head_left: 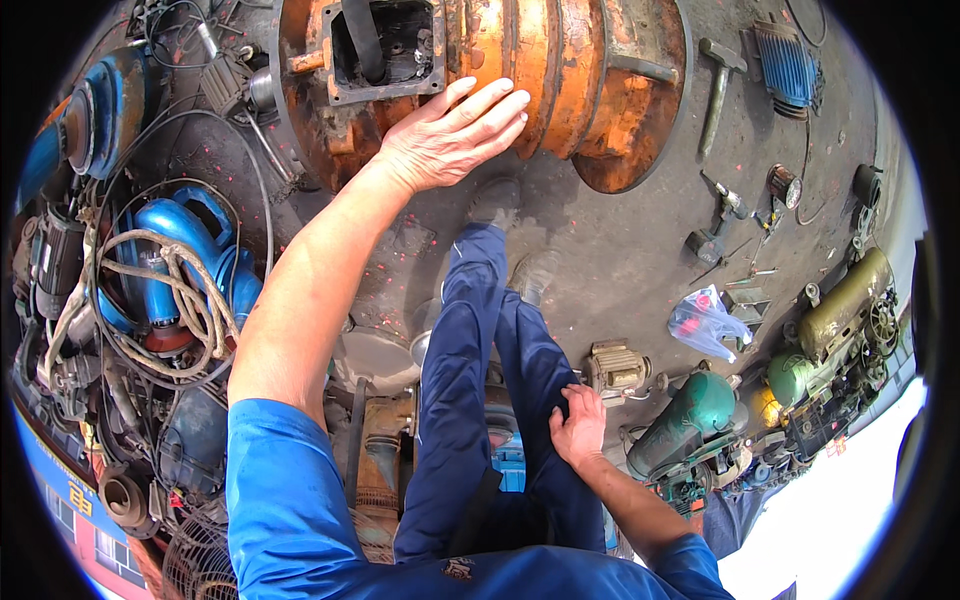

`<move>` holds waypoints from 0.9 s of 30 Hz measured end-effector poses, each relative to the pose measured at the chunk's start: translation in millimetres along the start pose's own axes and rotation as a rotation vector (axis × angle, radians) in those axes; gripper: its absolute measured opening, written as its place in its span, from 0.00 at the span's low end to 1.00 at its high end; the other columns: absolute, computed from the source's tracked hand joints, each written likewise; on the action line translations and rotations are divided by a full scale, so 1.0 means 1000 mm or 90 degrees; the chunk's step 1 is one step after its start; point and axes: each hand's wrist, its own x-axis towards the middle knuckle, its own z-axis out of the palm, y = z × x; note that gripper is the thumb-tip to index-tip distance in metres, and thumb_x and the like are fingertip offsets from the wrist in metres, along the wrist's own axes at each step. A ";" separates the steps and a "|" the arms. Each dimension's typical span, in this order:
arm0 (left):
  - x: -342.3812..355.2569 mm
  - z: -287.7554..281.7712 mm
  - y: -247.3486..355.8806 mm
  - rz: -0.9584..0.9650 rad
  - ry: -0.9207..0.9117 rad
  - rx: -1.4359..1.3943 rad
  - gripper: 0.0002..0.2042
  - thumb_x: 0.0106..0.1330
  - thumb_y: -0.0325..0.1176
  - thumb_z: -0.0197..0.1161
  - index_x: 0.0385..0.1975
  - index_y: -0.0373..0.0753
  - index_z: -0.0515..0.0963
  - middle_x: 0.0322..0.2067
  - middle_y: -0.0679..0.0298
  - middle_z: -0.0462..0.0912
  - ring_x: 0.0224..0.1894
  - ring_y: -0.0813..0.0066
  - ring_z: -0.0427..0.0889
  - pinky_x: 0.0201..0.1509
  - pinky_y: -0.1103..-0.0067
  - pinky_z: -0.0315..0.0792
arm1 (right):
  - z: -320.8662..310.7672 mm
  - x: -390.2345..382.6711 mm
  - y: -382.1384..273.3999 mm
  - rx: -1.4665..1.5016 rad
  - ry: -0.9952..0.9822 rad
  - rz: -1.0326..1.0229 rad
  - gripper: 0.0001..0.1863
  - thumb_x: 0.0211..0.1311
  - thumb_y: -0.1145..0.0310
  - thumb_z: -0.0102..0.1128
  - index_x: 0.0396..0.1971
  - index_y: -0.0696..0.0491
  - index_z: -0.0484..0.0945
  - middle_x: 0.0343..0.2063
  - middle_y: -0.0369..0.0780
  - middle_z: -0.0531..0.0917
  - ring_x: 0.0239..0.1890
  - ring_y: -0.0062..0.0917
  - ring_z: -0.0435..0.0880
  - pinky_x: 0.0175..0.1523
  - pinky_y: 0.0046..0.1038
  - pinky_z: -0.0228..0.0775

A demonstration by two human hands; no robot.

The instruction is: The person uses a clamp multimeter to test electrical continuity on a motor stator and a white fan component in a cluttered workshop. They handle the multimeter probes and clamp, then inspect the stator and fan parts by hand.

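My left hand (455, 137) reaches forward and lies with outstretched fingers on a large orange, grease-stained motor housing (572, 70). Its round end flanges stand on the floor. Just beyond the fingers is an open square terminal box (438, 88) on the housing. A dark strap-like piece (361, 38) goes down into that box, and its lower end is hard to make out. My right hand (579, 426) rests on my right thigh with loosely bent fingers apart, holding nothing.
A hammer (716, 95), a finned blue motor (786, 68), a cordless power tool (712, 235) and a plastic bag (706, 323) lie at right. Blue pump casings (188, 240), with rope and cables, crowd the left. Behind my right leg are a small motor (617, 368) and a green cylinder (690, 418).
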 end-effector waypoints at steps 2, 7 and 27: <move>-0.001 0.004 0.001 -0.004 0.029 0.003 0.23 0.65 0.37 0.54 0.61 0.49 0.73 0.69 0.67 0.67 0.72 0.67 0.64 0.73 0.64 0.58 | 0.000 0.002 -0.002 -0.005 -0.008 -0.009 0.20 0.51 0.68 0.65 0.47 0.53 0.78 0.52 0.41 0.79 0.61 0.41 0.72 0.66 0.44 0.62; -0.001 0.008 -0.001 -0.001 0.058 0.006 0.21 0.64 0.39 0.53 0.59 0.49 0.75 0.68 0.67 0.70 0.71 0.70 0.66 0.73 0.66 0.58 | -0.004 0.010 -0.012 -0.015 -0.031 -0.008 0.20 0.51 0.68 0.65 0.46 0.53 0.78 0.52 0.41 0.79 0.61 0.41 0.73 0.65 0.44 0.62; -0.003 0.007 -0.004 -0.014 0.069 0.000 0.21 0.66 0.39 0.52 0.59 0.49 0.75 0.67 0.69 0.70 0.71 0.71 0.66 0.74 0.66 0.56 | -0.010 0.028 -0.015 -0.057 -0.026 -0.048 0.20 0.52 0.67 0.64 0.47 0.53 0.78 0.52 0.41 0.79 0.61 0.41 0.73 0.66 0.45 0.62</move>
